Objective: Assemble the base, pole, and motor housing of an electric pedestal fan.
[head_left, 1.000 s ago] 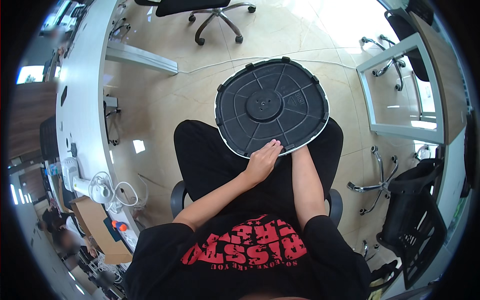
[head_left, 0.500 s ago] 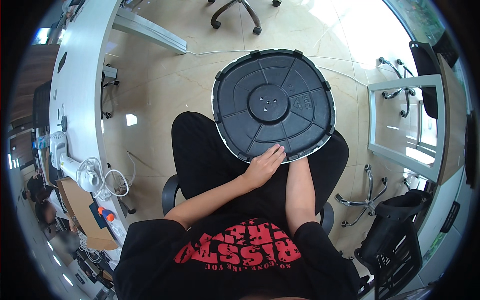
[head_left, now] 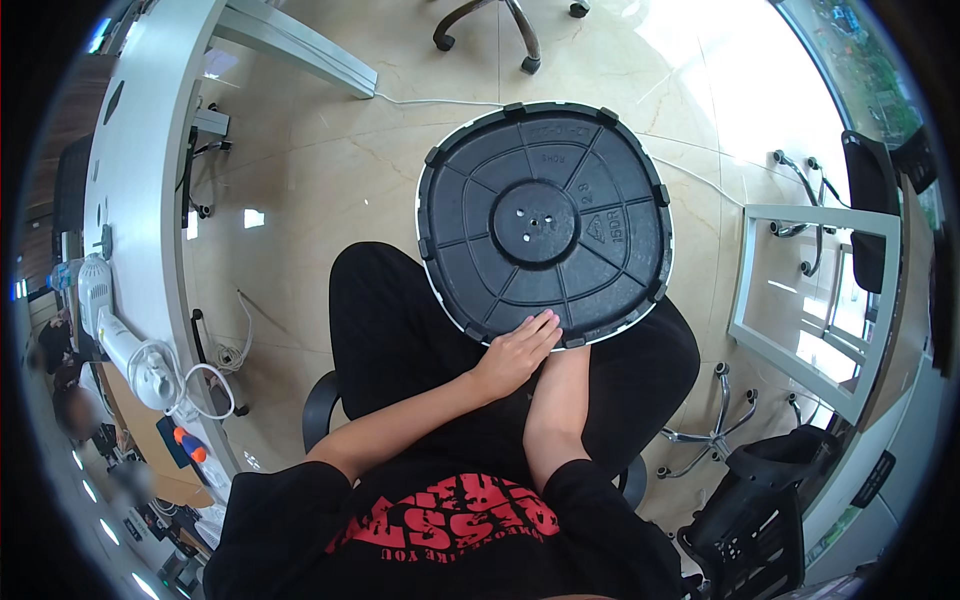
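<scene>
A large rounded-square black plastic base [head_left: 465, 250] with raised ribs, a round middle with small holes and a thin white rim rests over my lap, its ribbed face toward me. Tabs stand around its edge. My left hand [head_left: 513, 357] is closed over the near edge, fingers together on the black face, thumb out of sight. My right forearm [head_left: 560, 395] passes beneath the near edge, so my right hand is hidden behind the base. What lies under the base cannot be seen.
A long white table [head_left: 150, 150] runs along the left, with a white fan-like device [head_left: 130, 350] and a cardboard box [head_left: 150, 450] by it. Wheeled chairs [head_left: 765, 500] stand at right and far. A white metal frame [head_left: 745, 290] and floor cable [head_left: 440, 101] are around.
The base has tipped slightly, showing more of its far side. My left hand stays on its near edge, and my right arm has shifted a little left. The whole view has shifted somewhat.
</scene>
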Tool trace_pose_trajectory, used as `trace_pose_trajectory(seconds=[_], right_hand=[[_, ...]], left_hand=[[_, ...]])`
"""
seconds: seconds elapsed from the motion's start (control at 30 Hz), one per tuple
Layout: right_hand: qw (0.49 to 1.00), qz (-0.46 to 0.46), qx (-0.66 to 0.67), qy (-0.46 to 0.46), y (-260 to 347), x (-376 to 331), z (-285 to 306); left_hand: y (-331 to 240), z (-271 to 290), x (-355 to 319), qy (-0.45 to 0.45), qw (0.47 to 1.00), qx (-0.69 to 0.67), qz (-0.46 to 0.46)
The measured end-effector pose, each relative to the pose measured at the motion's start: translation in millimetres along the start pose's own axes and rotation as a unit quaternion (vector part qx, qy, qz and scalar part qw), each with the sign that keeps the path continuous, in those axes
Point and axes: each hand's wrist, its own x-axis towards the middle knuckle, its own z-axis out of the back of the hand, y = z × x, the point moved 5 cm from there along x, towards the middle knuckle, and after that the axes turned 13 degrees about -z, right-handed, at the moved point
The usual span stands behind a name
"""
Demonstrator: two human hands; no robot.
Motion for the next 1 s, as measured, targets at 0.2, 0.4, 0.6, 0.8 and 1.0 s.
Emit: trace_pose_trajectory(seconds=[0.2, 0.4, 0.6, 0.8, 1.0], right_hand=[[0.999, -0.01, 0.035, -0.03, -19.6, -4.7, 18.7], [0.998, 0.003, 0.046, -0.031, 2.5, 6.9, 2.8], [0.998, 0.011, 0.058, -0.03, 8.6, 13.4, -3.7], [0.996, 0.019, 0.075, -0.032, 8.7, 3.6, 3.0], [0.994, 0.071, 0.086, -0.006, 71.4, -17.7, 13.2]], left_hand=[[-1.6, 11.3, 0.3, 0.033, 0.999, -0.031, -0.019], [34.2, 35.4, 24.9, 0.106, 0.977, -0.156, -0.093], [121.1, 57.8, 68.2, -0.061, 0.995, 0.071, 0.042], [125.4, 42.2, 64.7, -0.038, 0.99, 0.075, 0.112], [122.4, 34.9, 63.6, -0.089, 0.985, 0.066, 0.136]])
